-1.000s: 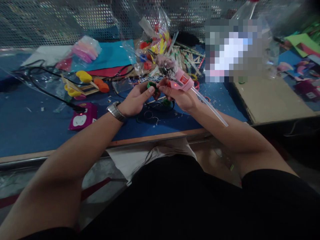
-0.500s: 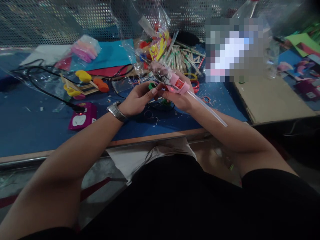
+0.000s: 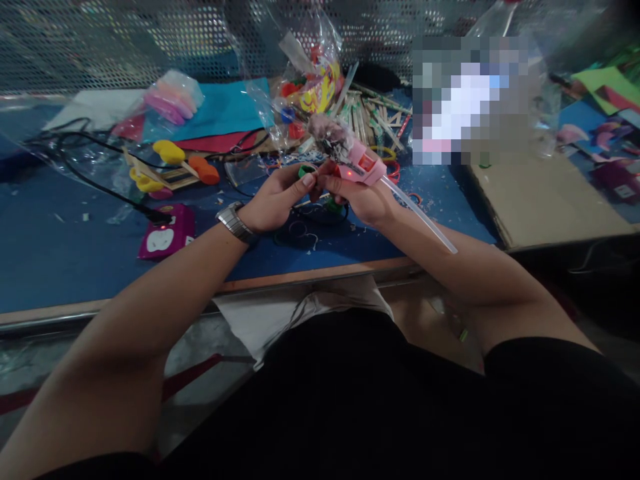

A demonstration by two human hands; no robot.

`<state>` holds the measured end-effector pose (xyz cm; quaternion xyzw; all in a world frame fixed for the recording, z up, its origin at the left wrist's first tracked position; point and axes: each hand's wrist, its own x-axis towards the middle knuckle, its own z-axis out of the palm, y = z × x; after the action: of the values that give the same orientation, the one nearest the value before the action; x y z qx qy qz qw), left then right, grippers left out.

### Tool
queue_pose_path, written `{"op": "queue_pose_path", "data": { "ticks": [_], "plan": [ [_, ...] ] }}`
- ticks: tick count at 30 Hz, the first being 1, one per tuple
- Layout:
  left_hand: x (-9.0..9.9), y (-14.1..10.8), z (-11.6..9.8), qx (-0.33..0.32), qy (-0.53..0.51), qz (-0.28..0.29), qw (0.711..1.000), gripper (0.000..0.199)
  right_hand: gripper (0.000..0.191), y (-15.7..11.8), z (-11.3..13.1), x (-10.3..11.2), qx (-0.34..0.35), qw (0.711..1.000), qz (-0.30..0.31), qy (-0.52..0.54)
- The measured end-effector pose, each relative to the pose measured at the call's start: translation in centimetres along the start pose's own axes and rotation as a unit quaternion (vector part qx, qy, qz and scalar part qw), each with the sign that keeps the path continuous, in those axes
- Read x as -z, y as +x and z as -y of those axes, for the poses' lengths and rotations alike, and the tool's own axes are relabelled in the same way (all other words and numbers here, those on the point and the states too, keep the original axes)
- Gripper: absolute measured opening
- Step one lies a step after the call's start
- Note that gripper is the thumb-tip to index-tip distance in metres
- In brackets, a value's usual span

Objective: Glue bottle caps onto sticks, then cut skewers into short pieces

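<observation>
Green cap [image 3: 306, 171] over blue table [image 3: 75, 260], pinched between thumb and fingers of left hand [image 3: 270, 201], probably to steady it. Right hand [image 3: 369, 200] wraps pink glue gun [image 3: 365, 164], fingertips meeting left's (can't tell what they pinch). Gun nose points away, presumably keeping hot end off skin; glue stick [image 3: 423, 217] trails over right forearm [image 3: 420, 243].

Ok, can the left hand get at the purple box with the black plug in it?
Probably yes: the purple box lies close by, to the left of the watch, and nothing seems to stand between. But the left hand is pinching a small green piece, so it looks occupied.
</observation>
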<state>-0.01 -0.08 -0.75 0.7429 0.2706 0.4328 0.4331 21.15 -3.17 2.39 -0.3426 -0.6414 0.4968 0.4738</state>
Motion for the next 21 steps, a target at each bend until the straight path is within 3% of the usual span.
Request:
{"op": "queue_pose_path", "data": {
  "ticks": [9, 14, 21],
  "plan": [
    [-0.3, 0.1, 0.1, 0.003, -0.008, -0.009, 1.000, 0.062, 0.053, 0.1, 0.0, -0.4, 0.031, 0.998, -0.024, 0.055],
    [-0.1, 0.2, -0.3, 0.002, -0.019, -0.001, 1.000, 0.060, 0.061, 0.2, -0.1, -0.4, 0.018, 0.997, -0.042, 0.060],
    [-0.3, 0.1, -1.6, 0.030, -0.136, 0.017, 0.990, 0.059, 0.065, 0.6, -0.5, 0.2, 0.008, 0.997, -0.072, 0.031]
  ]
}}
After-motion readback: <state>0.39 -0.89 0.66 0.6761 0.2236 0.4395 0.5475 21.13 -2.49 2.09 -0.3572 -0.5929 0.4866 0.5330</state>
